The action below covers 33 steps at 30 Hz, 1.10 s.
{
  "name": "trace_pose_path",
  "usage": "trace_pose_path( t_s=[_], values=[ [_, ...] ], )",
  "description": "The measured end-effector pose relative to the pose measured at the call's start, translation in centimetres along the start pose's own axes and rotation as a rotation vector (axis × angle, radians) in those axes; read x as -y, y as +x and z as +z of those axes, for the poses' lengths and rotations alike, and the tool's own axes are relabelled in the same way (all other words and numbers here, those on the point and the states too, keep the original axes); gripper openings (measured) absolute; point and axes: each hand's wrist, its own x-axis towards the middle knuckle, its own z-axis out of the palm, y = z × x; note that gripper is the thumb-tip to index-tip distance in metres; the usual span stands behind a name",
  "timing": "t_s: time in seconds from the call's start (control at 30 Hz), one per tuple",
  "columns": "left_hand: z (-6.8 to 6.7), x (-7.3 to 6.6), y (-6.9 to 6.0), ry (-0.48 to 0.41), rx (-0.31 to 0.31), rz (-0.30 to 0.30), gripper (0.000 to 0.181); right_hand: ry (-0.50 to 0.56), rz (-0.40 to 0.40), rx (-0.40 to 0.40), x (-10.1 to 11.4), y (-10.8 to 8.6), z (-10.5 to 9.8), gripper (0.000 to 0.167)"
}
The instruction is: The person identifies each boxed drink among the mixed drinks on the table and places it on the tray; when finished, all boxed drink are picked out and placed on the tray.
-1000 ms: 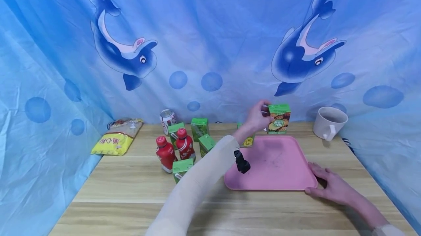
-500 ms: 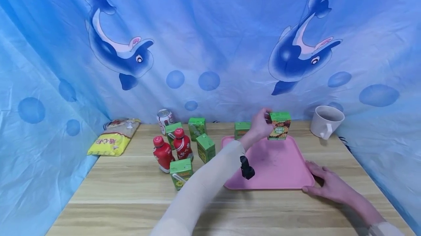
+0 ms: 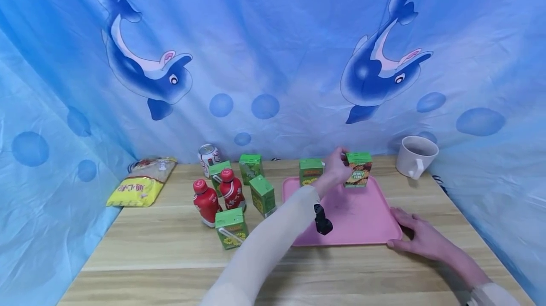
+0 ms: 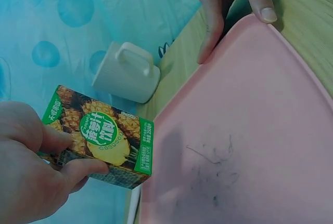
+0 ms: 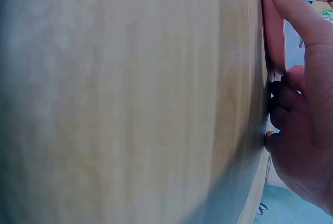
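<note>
In the head view, my left hand [image 3: 336,171] grips a green-topped pineapple juice box [image 3: 358,171] over the far right part of a pink tray [image 3: 354,216]. The left wrist view shows thumb and fingers pinching one end of the juice box [image 4: 101,135]; whether its base touches the tray cannot be told. My right hand [image 3: 420,236] holds the tray's near right corner, thumb on the front edge and fingers along the right side. Another green juice box [image 3: 310,169] stands at the tray's far left, partly behind my left forearm.
Left of the tray stand several green juice boxes [image 3: 262,197], two red bottles [image 3: 207,204] and a can [image 3: 208,157]. A yellow snack bag [image 3: 138,187] lies far left. A white mug [image 3: 414,157] stands at the back right, before a blue dolphin curtain [image 3: 256,50].
My left hand has lowered the pineapple juice box toward the tray's far right part. The right hand keeps its hold on the corner. The head view has shifted slightly.
</note>
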Motion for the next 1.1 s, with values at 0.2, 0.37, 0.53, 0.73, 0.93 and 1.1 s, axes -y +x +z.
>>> trace_pose_path(
  t_s=[0.2,0.37,0.53,0.73,0.93,1.1],
  values=[
    [0.5,0.4,0.6,0.063,-0.026,-0.066,0.054,-0.002,-0.002,-0.003,0.2,0.0,0.0,0.091],
    [1.0,0.8,1.1,0.087,-0.029,-0.076,0.057,-0.006,0.021,0.008,0.2,0.1,-0.1,0.091],
    [1.3,1.2,1.5,0.085,-0.044,-0.091,0.058,0.000,0.023,0.017,0.4,0.2,-0.1,0.092],
    [1.6,1.4,1.7,0.070,-0.054,-0.103,0.058,-0.003,0.033,0.024,0.5,0.2,-0.2,0.093],
    [1.7,1.5,1.5,0.060,-0.065,-0.094,0.056,-0.001,0.050,0.037,0.5,0.2,-0.3,0.094],
    [1.8,1.6,1.6,0.061,-0.072,-0.105,0.057,-0.004,0.043,0.036,0.7,0.1,-0.3,0.093]
  ],
)
